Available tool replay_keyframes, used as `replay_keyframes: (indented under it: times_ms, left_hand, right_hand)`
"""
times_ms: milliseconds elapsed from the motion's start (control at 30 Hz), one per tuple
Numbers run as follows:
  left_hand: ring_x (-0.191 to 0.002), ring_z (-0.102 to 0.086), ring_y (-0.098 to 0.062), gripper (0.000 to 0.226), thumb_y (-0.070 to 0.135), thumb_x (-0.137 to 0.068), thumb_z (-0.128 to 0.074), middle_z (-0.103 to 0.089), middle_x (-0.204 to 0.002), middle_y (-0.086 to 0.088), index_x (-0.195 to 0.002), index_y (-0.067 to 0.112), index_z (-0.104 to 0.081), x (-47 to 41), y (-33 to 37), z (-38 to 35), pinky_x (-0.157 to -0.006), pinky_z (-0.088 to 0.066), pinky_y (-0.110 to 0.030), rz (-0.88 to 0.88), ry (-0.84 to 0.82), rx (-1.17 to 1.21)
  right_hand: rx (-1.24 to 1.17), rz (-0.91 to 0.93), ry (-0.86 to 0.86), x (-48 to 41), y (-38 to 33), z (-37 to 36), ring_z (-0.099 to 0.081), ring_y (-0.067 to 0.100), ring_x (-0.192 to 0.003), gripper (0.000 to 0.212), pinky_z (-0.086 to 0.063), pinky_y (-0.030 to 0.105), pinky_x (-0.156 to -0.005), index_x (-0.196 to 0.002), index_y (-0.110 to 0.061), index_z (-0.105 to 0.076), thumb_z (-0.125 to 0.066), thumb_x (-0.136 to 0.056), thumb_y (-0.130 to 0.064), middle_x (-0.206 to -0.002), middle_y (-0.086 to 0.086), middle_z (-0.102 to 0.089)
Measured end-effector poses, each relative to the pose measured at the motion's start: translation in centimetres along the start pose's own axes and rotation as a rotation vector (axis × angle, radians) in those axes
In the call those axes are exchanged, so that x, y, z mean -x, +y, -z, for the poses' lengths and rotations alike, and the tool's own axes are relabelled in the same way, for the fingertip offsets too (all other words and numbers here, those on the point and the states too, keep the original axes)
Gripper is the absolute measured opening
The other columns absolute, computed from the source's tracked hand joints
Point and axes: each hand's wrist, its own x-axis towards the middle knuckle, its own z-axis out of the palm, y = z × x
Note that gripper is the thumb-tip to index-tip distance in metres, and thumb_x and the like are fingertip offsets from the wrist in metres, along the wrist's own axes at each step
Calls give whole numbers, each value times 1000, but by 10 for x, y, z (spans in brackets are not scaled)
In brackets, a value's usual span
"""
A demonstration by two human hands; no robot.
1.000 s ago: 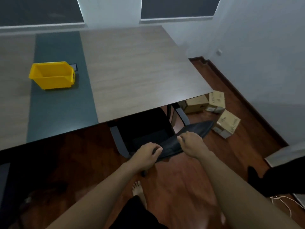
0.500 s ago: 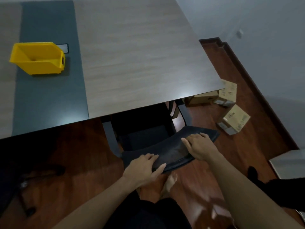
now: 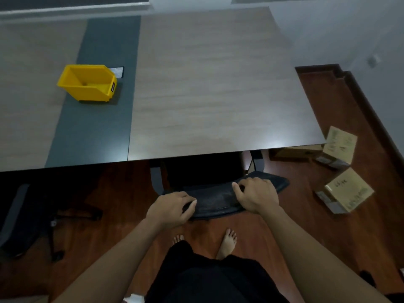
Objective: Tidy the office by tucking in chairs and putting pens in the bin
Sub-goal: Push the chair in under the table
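A black office chair [image 3: 215,199] stands at the near edge of the wooden table [image 3: 207,88], its seat under the tabletop and only the top of its backrest showing. My left hand [image 3: 172,209] grips the left end of the backrest top. My right hand [image 3: 256,196] grips it further right. A yellow bin [image 3: 87,83] sits open on the table's dark grey centre strip at the left. I see no pens on the table.
Another dark chair [image 3: 24,217] stands at the lower left, beside the table. Several cardboard boxes [image 3: 347,190] lie on the wooden floor at the right, near the wall. A small dark socket plate [image 3: 118,71] lies behind the bin. My bare feet [image 3: 228,242] stand behind the chair.
The chair has slid further under the table with both hands on its backrest. My view has swung to face the table squarely, and both feet now stand behind the chair.
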Motion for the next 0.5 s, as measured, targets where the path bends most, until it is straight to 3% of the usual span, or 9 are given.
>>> replay_keyframes:
  times_ms: [100, 200, 333, 500]
  left_hand:
    - [-75, -70, -8, 67, 57, -109, -21, -76, -93, 13, -97, 31, -81, -17, -4, -4, -51, -54, -35, 67, 153, -68]
    - [-69, -68, -11, 63, 50, -113, -27, -75, -84, 10, -93, 27, -82, -26, -2, -8, -55, -53, -37, 187, 237, -103]
    - [-87, -68, -19, 27, 29, -112, -51, -77, -99, 10, -124, 31, -75, -37, 6, -8, -79, -47, -41, 272, 253, -179]
    - [-110, -54, -7, 49, 58, -111, -31, -69, -110, 21, -110, 36, -74, -71, 5, 12, -99, -32, -39, 307, 212, 63]
  right_hand:
    - [-20, -10, 26, -17, 6, 6, -72, 30, -95, 63, -47, 45, -93, -107, -30, -80, -29, -102, -66, -100, 5, -79]
    - [-33, -34, 28, -33, 10, 13, -72, 32, -88, 64, -49, 44, -88, -101, -27, -80, -28, -101, -65, -93, 7, -78]
    - [-62, -56, 29, -51, 15, 24, -71, 33, -88, 64, -52, 44, -86, -97, -27, -79, -27, -101, -63, -94, 8, -77]
    - [-118, -105, 82, -72, 27, 34, -72, 34, -84, 58, -52, 40, -75, -89, -25, -78, -33, -102, -60, -88, 7, -76]
